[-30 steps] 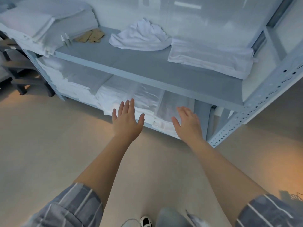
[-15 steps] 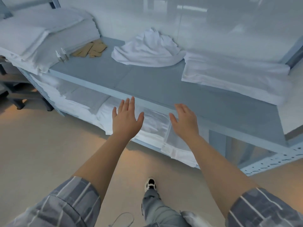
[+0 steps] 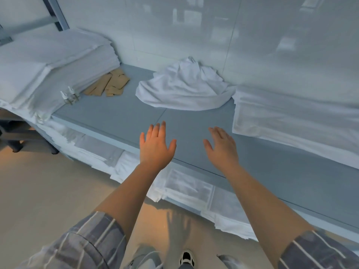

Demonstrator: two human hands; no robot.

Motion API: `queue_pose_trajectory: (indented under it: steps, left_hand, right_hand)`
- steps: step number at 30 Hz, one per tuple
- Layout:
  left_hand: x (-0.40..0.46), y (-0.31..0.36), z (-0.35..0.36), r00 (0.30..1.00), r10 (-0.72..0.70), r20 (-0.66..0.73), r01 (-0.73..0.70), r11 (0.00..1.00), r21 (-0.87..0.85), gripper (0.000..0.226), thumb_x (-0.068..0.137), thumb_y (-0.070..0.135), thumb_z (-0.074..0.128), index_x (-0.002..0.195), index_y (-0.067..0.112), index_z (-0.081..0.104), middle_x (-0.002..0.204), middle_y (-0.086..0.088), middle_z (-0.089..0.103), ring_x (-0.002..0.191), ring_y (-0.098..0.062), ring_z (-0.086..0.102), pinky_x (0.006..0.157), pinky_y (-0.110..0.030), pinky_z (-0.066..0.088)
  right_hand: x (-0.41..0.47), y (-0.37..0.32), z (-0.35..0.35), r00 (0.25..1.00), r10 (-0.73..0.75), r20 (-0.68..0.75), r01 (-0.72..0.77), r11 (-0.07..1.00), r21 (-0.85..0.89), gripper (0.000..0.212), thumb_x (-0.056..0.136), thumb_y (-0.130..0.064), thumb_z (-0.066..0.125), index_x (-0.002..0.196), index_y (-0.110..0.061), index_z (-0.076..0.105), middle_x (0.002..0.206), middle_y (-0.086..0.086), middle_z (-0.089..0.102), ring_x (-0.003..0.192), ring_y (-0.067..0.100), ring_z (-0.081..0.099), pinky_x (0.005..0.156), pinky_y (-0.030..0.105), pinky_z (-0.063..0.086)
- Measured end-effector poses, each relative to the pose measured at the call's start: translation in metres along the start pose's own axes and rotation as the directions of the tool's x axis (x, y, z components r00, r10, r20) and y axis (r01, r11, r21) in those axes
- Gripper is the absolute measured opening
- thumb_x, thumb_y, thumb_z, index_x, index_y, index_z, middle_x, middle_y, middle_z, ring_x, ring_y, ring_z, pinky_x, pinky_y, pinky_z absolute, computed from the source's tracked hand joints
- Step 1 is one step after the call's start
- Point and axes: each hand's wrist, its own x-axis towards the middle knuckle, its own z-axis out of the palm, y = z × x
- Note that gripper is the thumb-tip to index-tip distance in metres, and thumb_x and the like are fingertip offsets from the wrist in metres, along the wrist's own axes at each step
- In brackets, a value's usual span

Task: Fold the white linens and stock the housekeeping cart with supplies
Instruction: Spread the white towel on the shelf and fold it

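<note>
Head camera: the left hand (image 3: pixel 155 147) and right hand (image 3: pixel 222 147) reach out empty, fingers straight and spread, over the near edge of a grey shelf (image 3: pixel 116 115). A crumpled white linen (image 3: pixel 184 90) lies farther back; folded linens (image 3: pixel 291 117) lie right.

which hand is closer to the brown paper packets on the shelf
Left. The left hand hovers open over the shelf's front edge, below and right of the brown paper packets. The right hand is open too, farther right, near the folded sheet.
</note>
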Motion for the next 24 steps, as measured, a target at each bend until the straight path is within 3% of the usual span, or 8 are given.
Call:
queue_pose_trajectory:
  steps: [4,12,24]
  left_hand:
    - [0.039,-0.021,0.004,1.000,0.017,0.013,-0.017,0.999,-0.037,0.069,0.094,0.049,0.038,0.151,0.016,0.019,0.154,-0.007,0.030,0.145,-0.025,0.018,0.116,-0.048,0.015]
    - [0.127,-0.098,0.006,0.987,0.100,0.125,-0.090,0.992,-0.088,0.071,0.096,0.052,0.030,0.153,0.022,0.001,0.160,-0.001,0.011,0.148,-0.018,0.001,0.119,-0.043,0.001]
    - [0.209,-0.173,-0.001,0.948,0.299,0.105,-0.277,0.944,-0.181,0.070,0.096,0.047,0.038,0.153,0.017,0.011,0.158,-0.006,0.020,0.147,-0.022,0.008,0.118,-0.047,0.008]
  right_hand:
    - [0.028,-0.015,0.013,0.998,0.056,0.003,-0.056,0.998,-0.004,0.053,0.101,-0.040,0.037,0.149,-0.021,0.029,0.157,0.001,0.024,0.147,0.016,0.014,0.120,0.039,0.008]
    - [0.088,-0.088,0.052,0.983,0.156,-0.095,-0.154,0.988,0.019,0.051,0.100,-0.036,0.041,0.147,-0.018,0.034,0.155,0.003,0.029,0.145,0.018,0.018,0.119,0.040,0.010]
    - [0.132,-0.162,0.089,0.922,0.318,-0.222,-0.314,0.948,0.057,0.051,0.099,-0.035,0.044,0.146,-0.017,0.036,0.153,0.005,0.034,0.144,0.021,0.022,0.118,0.044,0.015]
